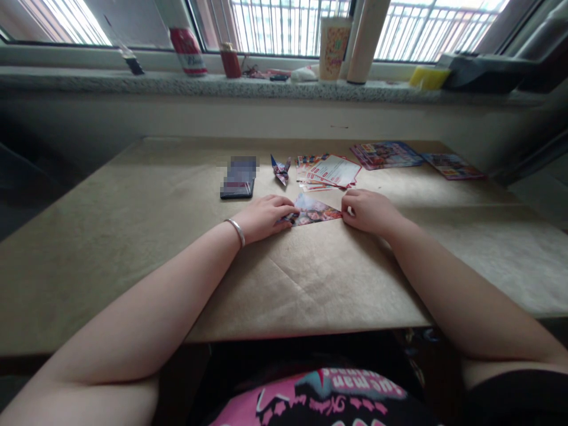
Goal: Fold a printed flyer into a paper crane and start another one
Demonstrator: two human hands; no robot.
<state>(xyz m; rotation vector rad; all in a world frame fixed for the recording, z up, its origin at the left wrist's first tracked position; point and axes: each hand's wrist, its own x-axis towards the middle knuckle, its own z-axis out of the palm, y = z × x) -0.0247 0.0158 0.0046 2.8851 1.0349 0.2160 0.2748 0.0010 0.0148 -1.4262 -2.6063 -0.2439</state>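
A printed sheet of paper folded into a triangle (316,210) lies on the table, its point facing away from me and its long edge nearest me. My left hand (270,214), with a silver bangle at the wrist, covers the left corner and holds it between thumb and fingers. At the right corner, my right hand (366,210) pinches the paper with curled fingers. Just beyond the triangle is a folded paper crane (281,170). Behind my right hand lies a loose pile of printed paper sheets (335,171). The left corner is partly hidden by fingers.
A dark phone (239,177) lies beyond my left hand. More printed sheets (386,155) rest at the table's (133,236) far right. On the granite windowsill (266,89) stand a red can (188,52), a small red bottle (230,60) and a patterned cup (333,47).
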